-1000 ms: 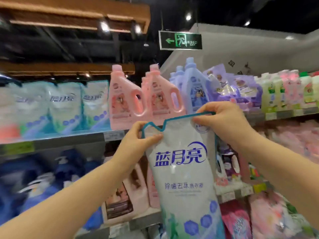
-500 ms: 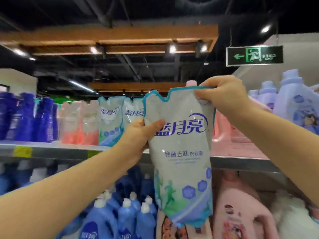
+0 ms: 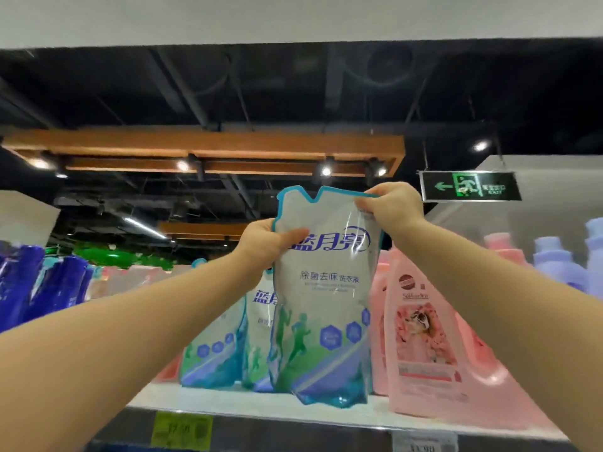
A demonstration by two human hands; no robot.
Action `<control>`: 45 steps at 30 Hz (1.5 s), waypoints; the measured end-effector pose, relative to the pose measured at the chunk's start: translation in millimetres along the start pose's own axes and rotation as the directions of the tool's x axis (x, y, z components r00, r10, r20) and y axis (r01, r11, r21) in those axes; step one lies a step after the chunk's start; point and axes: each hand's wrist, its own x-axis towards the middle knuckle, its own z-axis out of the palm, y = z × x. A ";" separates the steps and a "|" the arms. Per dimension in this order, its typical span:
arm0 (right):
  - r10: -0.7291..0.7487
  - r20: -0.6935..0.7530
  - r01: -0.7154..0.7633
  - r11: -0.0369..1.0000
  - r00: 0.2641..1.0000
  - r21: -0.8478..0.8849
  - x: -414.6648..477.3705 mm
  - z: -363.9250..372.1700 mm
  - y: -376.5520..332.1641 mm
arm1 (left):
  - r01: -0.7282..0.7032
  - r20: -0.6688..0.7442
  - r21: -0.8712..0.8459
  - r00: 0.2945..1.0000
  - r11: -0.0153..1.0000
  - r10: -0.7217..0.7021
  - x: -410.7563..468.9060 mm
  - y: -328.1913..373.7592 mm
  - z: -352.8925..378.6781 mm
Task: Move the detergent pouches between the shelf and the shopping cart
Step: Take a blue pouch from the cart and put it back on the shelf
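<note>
The detergent pouch (image 3: pixel 323 305) is held upright in front of the shelf (image 3: pixel 228 402), directly ahead of the camera, with its base down at the shelf's front edge; I cannot tell whether it rests on the board or hangs just above it. It is a tall, soft, glossy pouch, pale grey-white over most of its face, with a teal border running round a notched top edge. Large blue brand characters cross its upper part, smaller blue print sits below them, and the bottom carries green running figures, blue hexagons and a blue-green band. The film is creased and catches the light.

The left hand (image 3: pixel 264 243) grips the pouch's upper left edge, thumb laid across the front and fingers out of sight behind. The right hand (image 3: pixel 391 207) pinches the top right corner, its fingers curled over the rim.

Matching pouches (image 3: pixel 215 347) stand on the shelf just behind and to the left. Pink bottles (image 3: pixel 424 337) stand just beside the pouch on the right. A yellow price tag (image 3: pixel 181 430) sits on the shelf's front strip, and a green exit sign (image 3: pixel 470 186) hangs overhead.
</note>
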 end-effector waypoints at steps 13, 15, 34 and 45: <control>0.113 -0.030 -0.117 0.968 0.993 -0.224 20.1 48.6 68.8 | 0.075 0.058 -0.088 0.996 0.993 -0.070 70.8 -103.5 28.5; 0.156 -0.025 -0.157 0.955 0.987 -0.253 20.1 51.3 86.8 | 0.131 0.076 -0.074 0.989 0.989 -0.125 73.9 -123.7 40.0; 0.207 0.421 0.110 0.781 0.883 -0.615 -101.3 59.2 136.7 | 0.367 0.302 0.357 0.825 0.859 -0.478 11.0 -196.4 56.8; 0.251 0.380 0.002 0.833 0.891 -0.554 -113.4 71.9 149.6 | 0.140 0.225 0.520 0.929 0.842 -0.294 6.8 -193.9 62.5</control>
